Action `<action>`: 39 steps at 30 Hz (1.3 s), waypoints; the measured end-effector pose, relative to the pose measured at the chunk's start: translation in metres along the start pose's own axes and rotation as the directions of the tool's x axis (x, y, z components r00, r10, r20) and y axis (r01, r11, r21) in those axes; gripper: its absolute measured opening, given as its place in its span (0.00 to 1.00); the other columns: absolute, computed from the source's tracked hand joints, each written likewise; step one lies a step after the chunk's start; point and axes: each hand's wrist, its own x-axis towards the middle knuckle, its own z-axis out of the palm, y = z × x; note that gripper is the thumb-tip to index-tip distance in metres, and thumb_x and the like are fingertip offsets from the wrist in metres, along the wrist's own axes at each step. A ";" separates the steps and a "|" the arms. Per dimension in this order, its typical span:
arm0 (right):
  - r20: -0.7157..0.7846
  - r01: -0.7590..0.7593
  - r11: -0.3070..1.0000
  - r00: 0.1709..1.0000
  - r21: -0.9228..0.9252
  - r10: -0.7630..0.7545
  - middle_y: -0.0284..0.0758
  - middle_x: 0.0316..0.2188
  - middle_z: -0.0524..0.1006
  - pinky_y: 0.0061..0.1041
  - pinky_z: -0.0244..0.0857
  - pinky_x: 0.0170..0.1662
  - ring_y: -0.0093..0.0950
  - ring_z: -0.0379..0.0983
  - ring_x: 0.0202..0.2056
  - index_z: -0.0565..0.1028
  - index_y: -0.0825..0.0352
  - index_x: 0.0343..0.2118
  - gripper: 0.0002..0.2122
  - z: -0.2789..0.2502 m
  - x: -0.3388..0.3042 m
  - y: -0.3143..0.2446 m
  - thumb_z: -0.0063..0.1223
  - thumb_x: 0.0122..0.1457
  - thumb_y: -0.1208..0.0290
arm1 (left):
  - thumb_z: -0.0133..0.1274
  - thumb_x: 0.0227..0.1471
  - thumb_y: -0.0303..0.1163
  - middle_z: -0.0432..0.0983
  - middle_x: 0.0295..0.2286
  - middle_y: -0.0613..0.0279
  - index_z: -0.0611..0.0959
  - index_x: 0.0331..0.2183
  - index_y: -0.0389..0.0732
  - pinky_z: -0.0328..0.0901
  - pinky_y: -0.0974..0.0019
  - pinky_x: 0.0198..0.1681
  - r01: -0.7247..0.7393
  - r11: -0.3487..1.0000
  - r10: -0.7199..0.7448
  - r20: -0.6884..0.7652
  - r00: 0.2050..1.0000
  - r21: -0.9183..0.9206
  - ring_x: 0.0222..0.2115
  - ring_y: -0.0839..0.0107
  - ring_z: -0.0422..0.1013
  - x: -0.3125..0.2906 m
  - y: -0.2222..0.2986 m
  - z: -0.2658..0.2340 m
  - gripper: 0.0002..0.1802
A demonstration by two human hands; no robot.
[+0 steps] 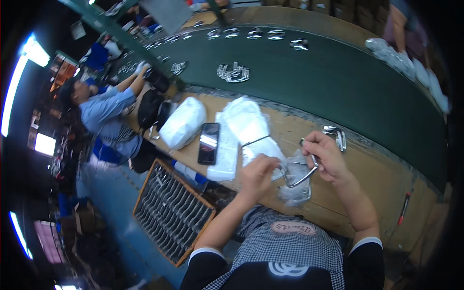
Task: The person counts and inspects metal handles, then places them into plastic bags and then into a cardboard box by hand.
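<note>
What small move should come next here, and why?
Probably lower the metal handle toward the clear plastic bag: the right hand holds one end, the left hand is at the other, and the bag lies below.

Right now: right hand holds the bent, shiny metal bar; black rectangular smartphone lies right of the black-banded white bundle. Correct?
No: the head view shows the smartphone left of the banded bundle. The right hand does hold the metal bar.

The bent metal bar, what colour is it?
The bent metal bar is shiny silver, showing best in the head view.
</note>
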 end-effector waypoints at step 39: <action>-0.081 0.014 0.224 0.908 -0.974 -0.411 0.41 0.36 0.74 0.28 0.67 0.35 0.34 0.73 0.32 0.74 0.72 0.46 0.13 -0.099 -0.014 0.035 0.54 0.56 0.80 | 0.62 0.45 0.28 0.72 0.22 0.57 0.77 0.27 0.38 0.63 0.58 0.24 0.094 0.921 -0.123 0.053 0.991 0.377 0.22 0.57 0.71 -0.011 -0.059 0.000 0.09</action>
